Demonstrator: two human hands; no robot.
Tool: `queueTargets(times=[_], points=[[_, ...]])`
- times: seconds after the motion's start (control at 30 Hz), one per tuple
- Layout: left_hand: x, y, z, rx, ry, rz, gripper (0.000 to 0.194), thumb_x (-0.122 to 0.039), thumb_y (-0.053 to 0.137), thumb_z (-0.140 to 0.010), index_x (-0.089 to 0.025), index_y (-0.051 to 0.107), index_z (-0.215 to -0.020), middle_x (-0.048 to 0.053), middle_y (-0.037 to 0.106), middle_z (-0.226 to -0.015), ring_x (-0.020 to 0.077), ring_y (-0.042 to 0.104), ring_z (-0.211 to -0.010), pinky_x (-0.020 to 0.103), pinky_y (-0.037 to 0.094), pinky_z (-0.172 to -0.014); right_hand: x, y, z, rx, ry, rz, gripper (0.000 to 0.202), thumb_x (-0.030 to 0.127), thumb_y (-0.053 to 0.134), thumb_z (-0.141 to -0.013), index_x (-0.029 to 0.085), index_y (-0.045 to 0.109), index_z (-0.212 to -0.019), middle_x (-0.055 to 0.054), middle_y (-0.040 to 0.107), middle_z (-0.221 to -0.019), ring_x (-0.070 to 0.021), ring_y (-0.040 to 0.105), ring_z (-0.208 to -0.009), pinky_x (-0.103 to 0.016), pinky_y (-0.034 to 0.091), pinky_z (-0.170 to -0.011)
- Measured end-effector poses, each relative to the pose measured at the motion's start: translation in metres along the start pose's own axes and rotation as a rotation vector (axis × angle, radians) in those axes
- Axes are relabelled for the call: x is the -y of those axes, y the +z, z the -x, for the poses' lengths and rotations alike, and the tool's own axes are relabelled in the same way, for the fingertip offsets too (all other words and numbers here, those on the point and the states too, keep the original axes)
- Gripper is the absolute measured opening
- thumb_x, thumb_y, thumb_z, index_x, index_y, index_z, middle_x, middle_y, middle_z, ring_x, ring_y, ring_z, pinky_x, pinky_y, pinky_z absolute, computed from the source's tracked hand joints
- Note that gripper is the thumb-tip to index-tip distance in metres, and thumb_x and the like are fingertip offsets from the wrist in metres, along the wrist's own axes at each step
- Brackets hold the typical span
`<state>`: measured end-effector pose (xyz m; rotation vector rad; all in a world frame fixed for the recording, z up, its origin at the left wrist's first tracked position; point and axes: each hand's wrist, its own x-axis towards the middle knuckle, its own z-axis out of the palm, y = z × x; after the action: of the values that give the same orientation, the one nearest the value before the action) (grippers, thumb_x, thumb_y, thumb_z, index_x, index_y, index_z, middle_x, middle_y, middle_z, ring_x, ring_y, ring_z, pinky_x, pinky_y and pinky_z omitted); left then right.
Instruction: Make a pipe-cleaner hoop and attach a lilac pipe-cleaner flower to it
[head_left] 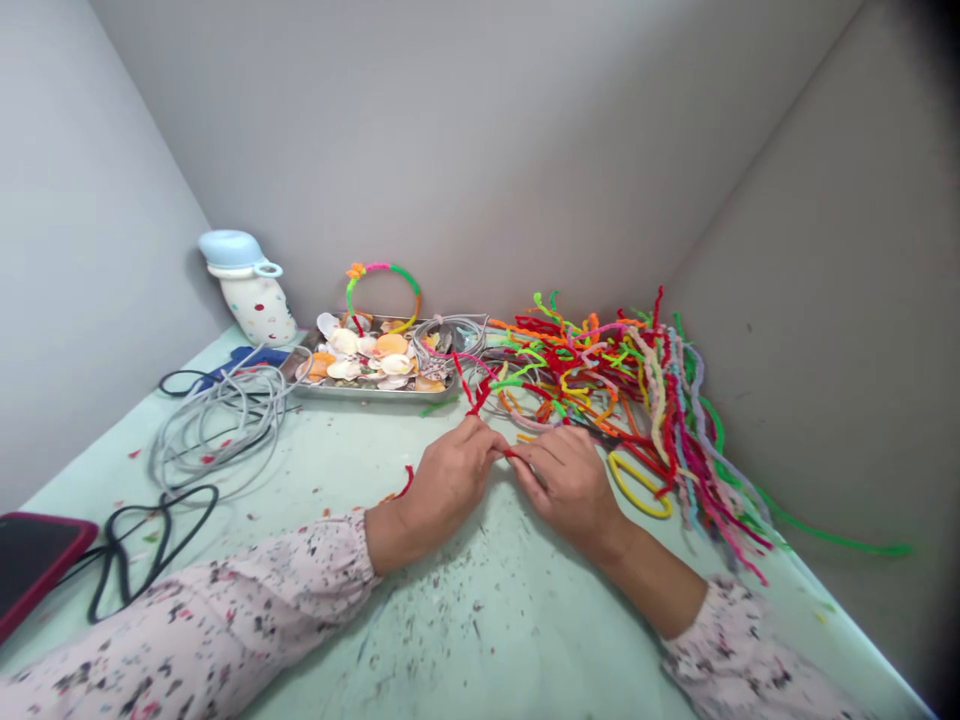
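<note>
Over the middle of the table, my left hand [454,475] is closed on a red pipe cleaner [480,397], whose bent ends stick up above its fingers. My right hand [574,485] pinches a short red piece just to the right, its fingertips almost touching the left ones. Whether both hands hold the same stem is hidden by the fingers. Pink and green stretches beside the red ends look like part of a ring, though the pile behind makes this hard to tell. A yellow pipe cleaner loop [639,487] lies right of my right hand.
A metal tray [375,396] of seashells stands at the back, with a multicoloured ring [406,275] upright on it. Behind my right hand spreads a tangled pipe cleaner pile [600,365]. Leftward are a bottle [259,305], coiled grey cable [217,420], black cord [112,545] and a phone [37,565].
</note>
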<state>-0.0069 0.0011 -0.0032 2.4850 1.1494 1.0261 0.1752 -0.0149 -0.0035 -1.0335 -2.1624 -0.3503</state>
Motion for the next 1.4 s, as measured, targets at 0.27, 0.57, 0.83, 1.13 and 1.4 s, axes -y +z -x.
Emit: queueTargets(times=[0.27,0.57,0.83,1.13,1.4], points=[[0.0012,0.0015,0.0009,0.024,-0.027,0.041,0.017,-0.015,0.044,-0.092,-0.019,0.061,-0.095,0.004,0.059,-0.09,0.016,0.057,-0.086,0.027,0.046,-0.078,-0.0023,0.0008,0.0,0.02,-0.011,0.009,0.011,0.02,0.054,-0.088,0.019,0.065,-0.087,-0.005,0.065,-0.077,-0.0199,0.058,-0.083,-0.037,0.041,-0.082],[0.0026,0.0017,0.0015,0.059,-0.034,0.014,0.019,-0.015,0.042,-0.093,-0.018,0.061,-0.093,0.004,0.058,-0.088,0.0159,0.057,-0.082,0.027,0.045,-0.074,-0.0015,-0.0002,-0.0001,0.041,-0.041,0.011,0.01,0.019,0.055,-0.088,0.019,0.065,-0.088,-0.004,0.065,-0.076,-0.0185,0.057,-0.08,-0.037,0.041,-0.084],[0.001,0.001,0.0014,0.095,-0.061,0.027,0.02,-0.017,0.04,-0.094,-0.017,0.061,-0.091,0.004,0.058,-0.088,0.0162,0.056,-0.082,0.027,0.043,-0.074,-0.0025,-0.0011,-0.0004,0.023,-0.082,0.033,0.01,0.018,0.055,-0.087,0.018,0.065,-0.089,-0.003,0.064,-0.075,-0.0177,0.056,-0.078,-0.036,0.04,-0.082],[-0.0025,-0.0013,-0.0013,0.119,-0.12,0.068,0.02,-0.018,0.043,-0.093,-0.017,0.062,-0.087,0.003,0.058,-0.085,0.0162,0.056,-0.08,0.027,0.042,-0.073,-0.0018,-0.0011,0.0005,0.017,-0.099,0.052,0.008,0.017,0.057,-0.086,0.017,0.065,-0.087,-0.003,0.064,-0.073,-0.0179,0.056,-0.077,-0.035,0.04,-0.08],[0.0008,0.0049,-0.0001,0.027,-0.136,0.206,0.014,-0.018,0.049,-0.091,-0.018,0.063,-0.092,0.002,0.06,-0.089,0.0148,0.056,-0.084,0.026,0.043,-0.076,-0.0033,-0.0014,-0.0012,-0.013,-0.091,0.061,0.008,0.017,0.057,-0.086,0.017,0.065,-0.09,-0.004,0.066,-0.076,-0.0178,0.057,-0.077,-0.035,0.04,-0.08]])
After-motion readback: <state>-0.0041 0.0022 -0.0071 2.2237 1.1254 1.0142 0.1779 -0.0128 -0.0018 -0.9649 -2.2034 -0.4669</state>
